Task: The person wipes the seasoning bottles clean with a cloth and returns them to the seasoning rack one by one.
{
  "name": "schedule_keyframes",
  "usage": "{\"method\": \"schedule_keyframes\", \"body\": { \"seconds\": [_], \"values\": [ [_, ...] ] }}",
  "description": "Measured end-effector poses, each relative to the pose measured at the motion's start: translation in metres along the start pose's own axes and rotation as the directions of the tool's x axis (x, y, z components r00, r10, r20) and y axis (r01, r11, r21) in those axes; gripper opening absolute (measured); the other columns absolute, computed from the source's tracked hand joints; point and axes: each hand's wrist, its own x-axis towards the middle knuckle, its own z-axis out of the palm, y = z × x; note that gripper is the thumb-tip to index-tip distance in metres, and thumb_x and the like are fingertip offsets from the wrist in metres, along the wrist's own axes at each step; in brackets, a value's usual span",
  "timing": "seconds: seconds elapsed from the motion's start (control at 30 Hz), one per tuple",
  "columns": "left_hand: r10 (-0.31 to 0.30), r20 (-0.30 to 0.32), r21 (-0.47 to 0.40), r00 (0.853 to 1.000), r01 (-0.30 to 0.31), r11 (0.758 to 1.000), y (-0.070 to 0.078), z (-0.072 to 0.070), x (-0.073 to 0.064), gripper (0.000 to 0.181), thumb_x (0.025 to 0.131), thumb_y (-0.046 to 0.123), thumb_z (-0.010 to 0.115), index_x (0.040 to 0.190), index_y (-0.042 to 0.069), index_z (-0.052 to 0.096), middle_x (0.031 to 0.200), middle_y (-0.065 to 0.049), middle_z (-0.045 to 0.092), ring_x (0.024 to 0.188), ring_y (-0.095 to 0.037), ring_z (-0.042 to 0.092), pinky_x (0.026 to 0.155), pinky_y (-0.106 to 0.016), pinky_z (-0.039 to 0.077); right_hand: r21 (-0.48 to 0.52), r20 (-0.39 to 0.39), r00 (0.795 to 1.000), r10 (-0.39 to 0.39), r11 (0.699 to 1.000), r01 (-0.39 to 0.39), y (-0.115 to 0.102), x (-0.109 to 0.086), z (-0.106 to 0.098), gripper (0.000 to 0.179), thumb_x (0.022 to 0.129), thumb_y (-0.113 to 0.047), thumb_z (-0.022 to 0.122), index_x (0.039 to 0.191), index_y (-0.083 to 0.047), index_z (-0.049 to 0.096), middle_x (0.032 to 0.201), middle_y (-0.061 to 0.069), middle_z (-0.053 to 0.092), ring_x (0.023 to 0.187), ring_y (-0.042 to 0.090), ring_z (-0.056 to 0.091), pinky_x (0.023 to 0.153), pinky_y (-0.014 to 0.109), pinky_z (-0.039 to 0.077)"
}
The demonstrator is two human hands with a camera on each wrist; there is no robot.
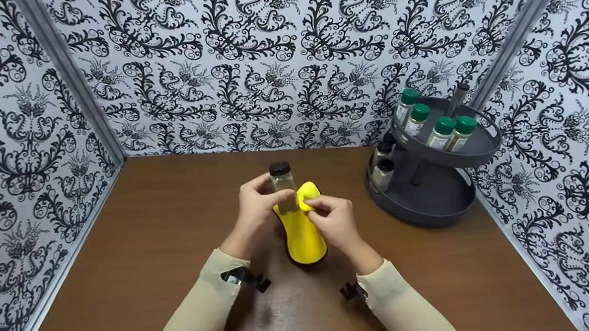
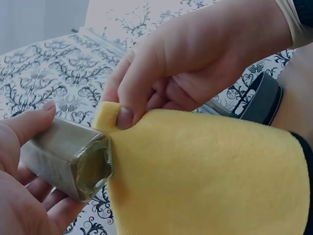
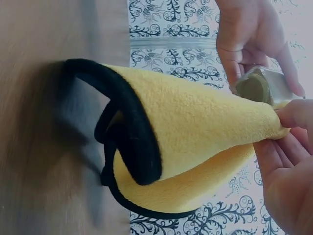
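A clear, square-sided spice jar (image 1: 284,188) with a black cap stands upright in my left hand (image 1: 257,202), above the table. In the left wrist view the jar's glass base (image 2: 93,169) faces the camera, held between thumb and fingers. My right hand (image 1: 334,221) pinches a yellow cloth (image 1: 305,239) with dark edging near its upper end, close beside the jar. The rest of the cloth hangs down in folds, as the right wrist view shows its black border (image 3: 139,132). Cloth and jar base meet or nearly meet in the left wrist view.
A dark two-tier round rack (image 1: 428,214) stands on the brown table (image 1: 178,240) at the back right. Several green-capped jars (image 1: 441,133) are on its upper tier, and black-capped jars (image 1: 383,174) on the lower one. Patterned walls (image 1: 251,88) enclose the table.
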Motion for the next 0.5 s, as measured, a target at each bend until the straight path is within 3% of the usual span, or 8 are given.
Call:
{"method": "schedule_keyframes", "body": {
  "seconds": [0.2,0.5],
  "values": [
    [0.016,0.008,0.061,1.000,-0.017,0.998,-0.019,-0.004,0.008,0.044,0.072,0.005,0.095,0.114,0.003,0.080,0.095,-0.009,0.078,0.085,-0.019,0.069,0.077,-0.027,0.060,-0.012,-0.076,0.995,0.071,0.997,-0.072,0.002,0.011,-0.012,0.016,0.086,0.005,0.081,0.098,-0.005,0.085,0.093,0.013,0.082,0.076,0.010,0.071,0.072,0.020,0.060],
    [0.022,0.005,0.200,1.000,-0.023,0.979,-0.075,-0.008,0.016,0.043,0.071,0.006,0.096,0.110,0.003,0.077,0.101,-0.010,0.074,0.090,-0.019,0.064,0.080,-0.025,0.056,0.074,-0.265,0.956,0.127,0.991,-0.111,0.000,0.025,-0.042,0.013,0.086,0.007,0.079,0.099,0.005,0.082,0.093,0.021,0.079,0.074,0.008,0.071,0.071,0.020,0.060]
  ]
}}
